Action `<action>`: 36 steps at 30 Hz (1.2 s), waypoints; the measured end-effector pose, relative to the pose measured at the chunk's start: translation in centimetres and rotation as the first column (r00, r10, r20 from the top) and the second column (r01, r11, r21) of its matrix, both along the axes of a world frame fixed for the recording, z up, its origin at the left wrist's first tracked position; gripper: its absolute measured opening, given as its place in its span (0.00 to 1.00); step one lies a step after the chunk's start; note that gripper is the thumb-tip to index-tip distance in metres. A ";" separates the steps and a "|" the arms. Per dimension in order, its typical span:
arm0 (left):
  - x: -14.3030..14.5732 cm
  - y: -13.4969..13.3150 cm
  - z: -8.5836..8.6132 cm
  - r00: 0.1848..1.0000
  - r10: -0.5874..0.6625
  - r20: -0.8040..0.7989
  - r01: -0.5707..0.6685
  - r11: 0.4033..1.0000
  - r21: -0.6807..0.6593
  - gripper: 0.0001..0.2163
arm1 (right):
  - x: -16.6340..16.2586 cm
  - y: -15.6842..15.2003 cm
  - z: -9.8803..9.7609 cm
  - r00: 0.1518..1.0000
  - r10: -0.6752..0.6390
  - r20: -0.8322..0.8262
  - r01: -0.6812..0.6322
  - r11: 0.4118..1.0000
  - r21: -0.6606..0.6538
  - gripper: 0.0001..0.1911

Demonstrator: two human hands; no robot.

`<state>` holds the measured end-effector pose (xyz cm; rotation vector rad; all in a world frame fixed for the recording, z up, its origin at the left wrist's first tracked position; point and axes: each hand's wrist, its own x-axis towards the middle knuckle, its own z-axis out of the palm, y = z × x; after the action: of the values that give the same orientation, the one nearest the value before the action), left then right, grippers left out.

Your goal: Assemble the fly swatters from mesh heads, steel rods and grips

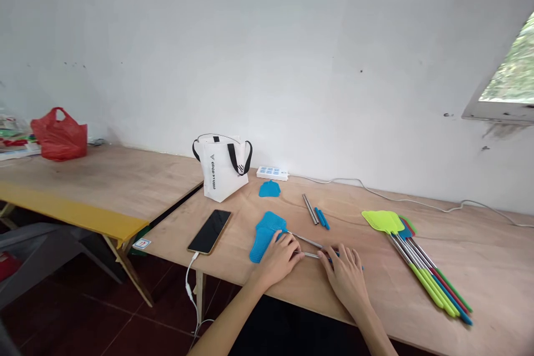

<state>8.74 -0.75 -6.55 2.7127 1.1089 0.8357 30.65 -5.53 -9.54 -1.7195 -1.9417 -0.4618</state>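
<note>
Two blue fly swatters lie side by side in front of me, their heads overlapping; the far one (271, 221) is partly beneath or behind the near one (259, 246). My left hand (280, 260) is closed around the near swatter by its neck, fingers bent over the metal rod. At the other end of that rod, my right hand (344, 271) grips near the blue handle, which it mostly hides. Farther back rest a loose blue swatter head (270, 188), metal tubes (310, 209) and blue handle sleeves (322, 218).
Several finished-looking swatters (421, 261) in green, blue and red lie stacked at right. A phone (209, 231) on a cable sits left, near a white tote bag (221, 169) and a power strip (272, 173). Another table (125, 178) bears a red plastic bag (62, 136).
</note>
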 end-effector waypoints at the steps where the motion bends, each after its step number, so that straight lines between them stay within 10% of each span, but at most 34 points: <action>1: 0.0 0.0 0.0 1.000 0.000 -0.002 0.000 1.000 -0.006 0.06 | 0.0 0.0 0.0 1.000 -0.012 -0.015 0.012 1.000 -0.002 0.23; 36: 0.1 -0.3 0.8 0.985 0.102 0.138 -0.113 0.991 0.075 0.01 | 1.1 -0.3 1.6 0.846 -0.081 -0.527 0.139 0.988 0.072 0.27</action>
<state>8.88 -1.03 -5.74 2.6348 1.2261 1.0847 31.72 -5.87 -7.90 -1.6738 -1.4068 -0.1082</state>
